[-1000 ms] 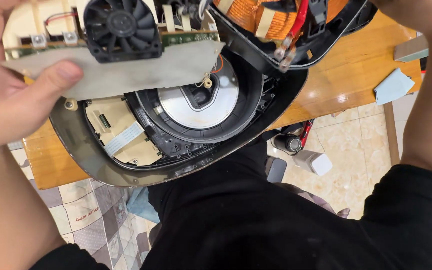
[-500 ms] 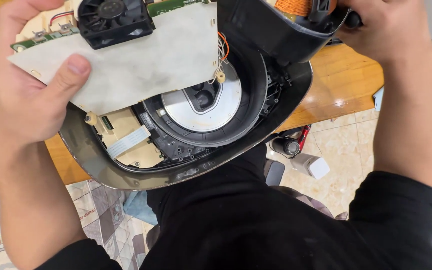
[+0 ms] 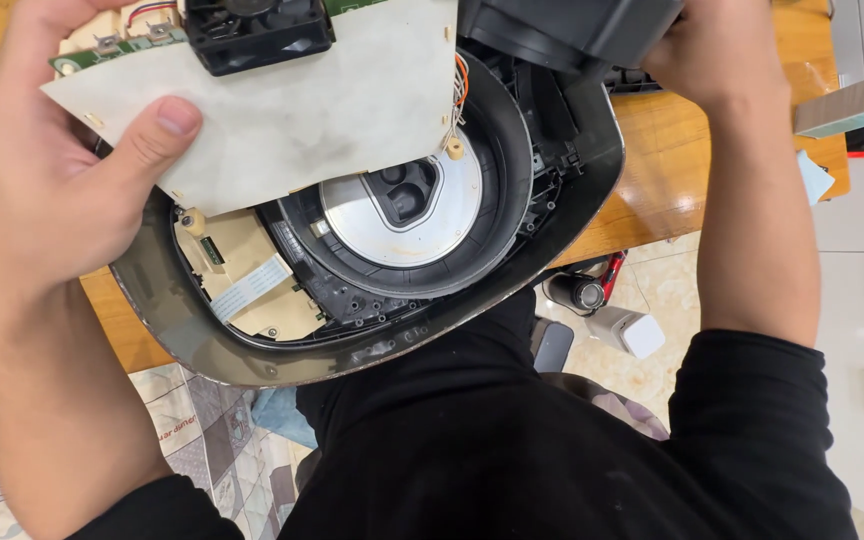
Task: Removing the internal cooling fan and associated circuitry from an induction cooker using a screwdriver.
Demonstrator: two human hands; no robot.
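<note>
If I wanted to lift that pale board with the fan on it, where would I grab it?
Probably by the bare left edge of the pale board, thumb on top, as the left hand does: that flat margin carries no parts, while the black fan and orange wires crowd the other sides.

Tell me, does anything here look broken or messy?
Yes. The appliance shell lies opened, its rim scuffed and chipped near the lap. The left hand lifts a stained grey sheet with a black fan and circuit board, wires trailing. The right hand grips a black part.
</note>
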